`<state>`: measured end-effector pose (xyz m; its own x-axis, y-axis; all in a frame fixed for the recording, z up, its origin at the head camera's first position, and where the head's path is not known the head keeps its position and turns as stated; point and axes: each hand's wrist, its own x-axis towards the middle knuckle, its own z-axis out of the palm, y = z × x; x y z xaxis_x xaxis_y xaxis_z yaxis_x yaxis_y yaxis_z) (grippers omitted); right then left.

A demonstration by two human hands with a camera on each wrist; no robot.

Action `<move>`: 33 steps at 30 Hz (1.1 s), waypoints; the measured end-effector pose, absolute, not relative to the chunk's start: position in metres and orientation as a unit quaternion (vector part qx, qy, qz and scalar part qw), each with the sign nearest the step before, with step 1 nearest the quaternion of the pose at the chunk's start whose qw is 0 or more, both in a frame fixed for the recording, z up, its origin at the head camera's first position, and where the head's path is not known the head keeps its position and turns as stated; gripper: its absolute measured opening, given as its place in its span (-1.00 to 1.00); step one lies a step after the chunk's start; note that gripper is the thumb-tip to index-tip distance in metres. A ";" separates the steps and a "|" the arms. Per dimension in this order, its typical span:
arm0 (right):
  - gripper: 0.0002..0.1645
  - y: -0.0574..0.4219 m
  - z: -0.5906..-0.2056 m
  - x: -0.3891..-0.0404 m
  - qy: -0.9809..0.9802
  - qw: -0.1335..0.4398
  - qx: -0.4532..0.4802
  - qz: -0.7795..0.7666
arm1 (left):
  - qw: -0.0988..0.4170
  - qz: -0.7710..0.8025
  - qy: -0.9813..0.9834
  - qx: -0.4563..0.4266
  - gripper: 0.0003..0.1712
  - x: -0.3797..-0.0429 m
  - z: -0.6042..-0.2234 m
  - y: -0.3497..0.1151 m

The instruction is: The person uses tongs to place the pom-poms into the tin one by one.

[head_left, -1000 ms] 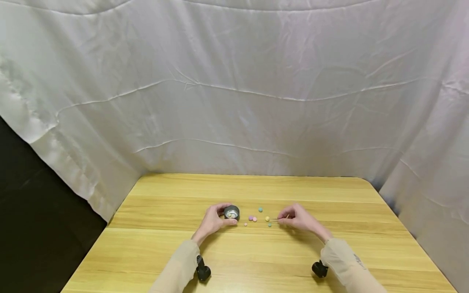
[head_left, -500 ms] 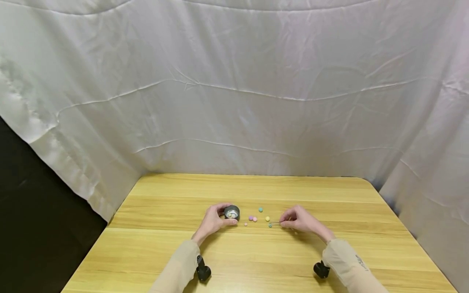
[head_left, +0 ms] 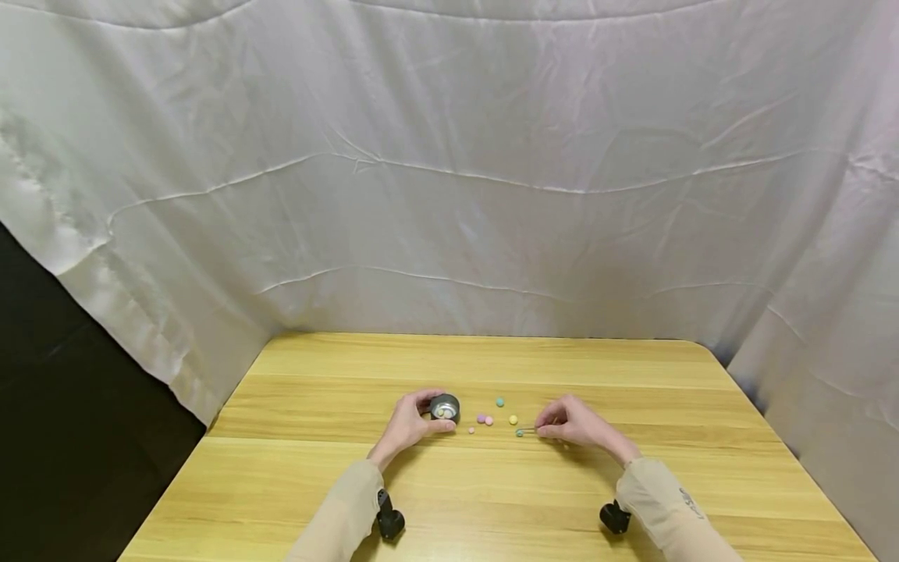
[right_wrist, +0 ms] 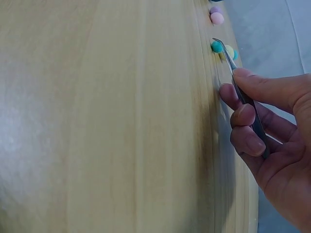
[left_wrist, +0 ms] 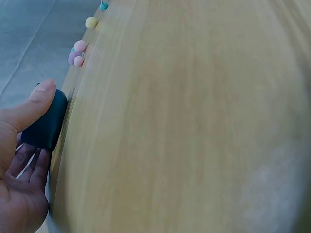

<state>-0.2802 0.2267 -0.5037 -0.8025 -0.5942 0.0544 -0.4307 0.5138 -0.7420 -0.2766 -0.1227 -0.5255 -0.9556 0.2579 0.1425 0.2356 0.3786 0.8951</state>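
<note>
My left hand (head_left: 409,421) holds a small dark round cup (head_left: 456,407) with a silvery inside, where a few pale balls lie. In the left wrist view the thumb presses the dark cup (left_wrist: 51,121) from one side, with fingers behind it. Curled fingers of my right hand (right_wrist: 279,119) pinch bent-tip tweezers (right_wrist: 248,101). The tweezers' tips are at a small green ball (right_wrist: 216,47) on the table; whether they grip it I cannot tell. A yellow ball (head_left: 513,420) lies just beyond it.
Between the hands lie a teal ball (head_left: 500,402), a purple ball (head_left: 481,419), a pink ball (head_left: 488,421) and a smaller pink ball (head_left: 471,431). The wooden table (head_left: 449,499) meets a pale curtain (head_left: 449,234) at its far edge.
The tweezers have moved from beside the yellow ball towards me, to the green ball. That ball has shifted slightly right. My left hand and the cup have stayed put.
</note>
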 end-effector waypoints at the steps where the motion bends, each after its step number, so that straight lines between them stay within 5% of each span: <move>1: -0.89 0.227 -0.504 -0.280 0.864 0.104 -0.296 -0.393 | 0.011 0.537 0.830 0.148 -0.33 -0.277 -0.525 -0.123; 33: -0.84 0.210 -0.492 -0.279 0.870 0.087 -0.291 -0.387 | 0.014 0.540 0.827 0.152 -0.31 -0.275 -0.525 -0.123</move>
<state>-0.2793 0.2097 -0.4921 -0.8155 -0.5740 0.0742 -0.4394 0.5305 -0.7249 -0.2754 -0.1225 -0.5249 -0.9532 0.2678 0.1407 0.2365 0.3695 0.8986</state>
